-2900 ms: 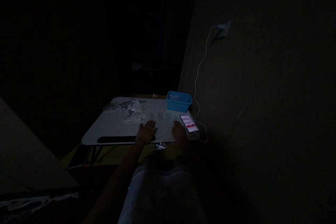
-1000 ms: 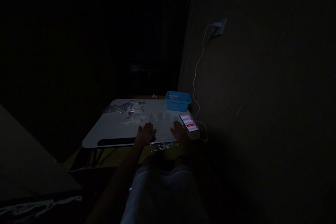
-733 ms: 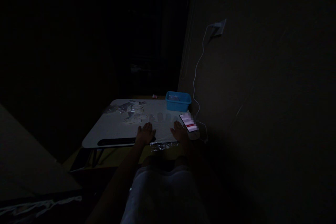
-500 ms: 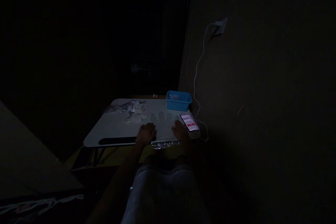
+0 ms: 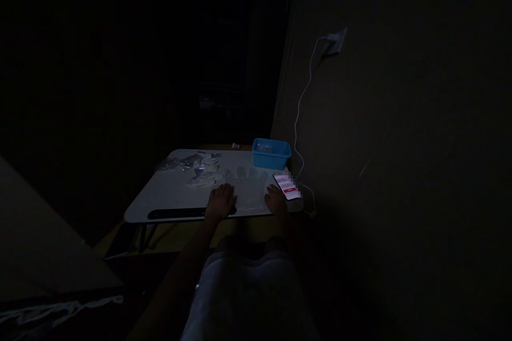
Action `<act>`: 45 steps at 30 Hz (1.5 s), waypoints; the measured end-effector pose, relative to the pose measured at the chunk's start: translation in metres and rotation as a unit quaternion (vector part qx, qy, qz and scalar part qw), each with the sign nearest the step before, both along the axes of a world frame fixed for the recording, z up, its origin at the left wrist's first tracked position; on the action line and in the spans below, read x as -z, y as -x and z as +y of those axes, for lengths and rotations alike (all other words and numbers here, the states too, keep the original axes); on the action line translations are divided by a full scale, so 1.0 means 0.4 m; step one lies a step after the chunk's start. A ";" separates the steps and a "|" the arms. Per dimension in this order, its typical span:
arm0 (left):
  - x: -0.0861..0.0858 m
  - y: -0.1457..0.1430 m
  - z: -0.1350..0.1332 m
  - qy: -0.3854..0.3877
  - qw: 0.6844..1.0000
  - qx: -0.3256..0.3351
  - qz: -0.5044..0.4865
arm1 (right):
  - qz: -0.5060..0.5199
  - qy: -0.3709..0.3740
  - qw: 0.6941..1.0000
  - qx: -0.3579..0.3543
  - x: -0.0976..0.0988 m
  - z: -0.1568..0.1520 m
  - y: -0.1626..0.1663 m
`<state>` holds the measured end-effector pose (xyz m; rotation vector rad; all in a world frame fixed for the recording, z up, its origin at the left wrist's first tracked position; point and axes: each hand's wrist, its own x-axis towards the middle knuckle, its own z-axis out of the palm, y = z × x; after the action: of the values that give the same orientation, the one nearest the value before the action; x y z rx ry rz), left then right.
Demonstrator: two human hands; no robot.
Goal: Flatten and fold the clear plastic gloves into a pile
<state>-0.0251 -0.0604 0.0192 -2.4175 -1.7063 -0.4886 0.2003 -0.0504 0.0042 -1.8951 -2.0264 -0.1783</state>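
Head view, very dark: both hands lie palm down on the near edge of a small white table (image 5: 168, 194). The left hand (image 5: 220, 202) rests flat with fingers spread, holding nothing. The right hand (image 5: 276, 200) is also flat and loose, empty as far as the dim light shows. Between them, touching or just under the fingertips, lies one clear plastic sheet (image 5: 248, 198), faint against the tabletop; its edges are hard to trace.

At one o'clock from the right hand, just beside its fingers, is one lit phone (image 5: 286, 186). At twelve o'clock from the same hand stands one blue tub (image 5: 271, 153) at the far edge of the table. At eleven o'clock from the left hand lies a loose heap of clear wrappers (image 5: 200, 168); their count cannot be told. One white cable (image 5: 301, 112) hangs from a wall plug (image 5: 335, 41) at one o'clock.
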 end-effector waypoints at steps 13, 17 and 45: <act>0.005 -0.007 0.006 0.073 0.995 -0.055 0.033 | -0.030 -0.023 0.999 -0.025 0.019 -0.003 0.005; 0.008 -0.004 0.005 0.056 0.997 -0.046 0.016 | -0.031 -0.031 0.999 -0.028 0.016 -0.007 0.006; 0.006 -0.005 0.006 0.048 0.996 -0.077 0.025 | 0.026 -0.025 0.999 -0.037 0.016 -0.001 -0.006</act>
<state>-0.0231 -0.0581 0.0167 -2.3152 -1.9158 -0.3290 0.2027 -0.0507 -0.0022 -1.7718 -2.0345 -0.1575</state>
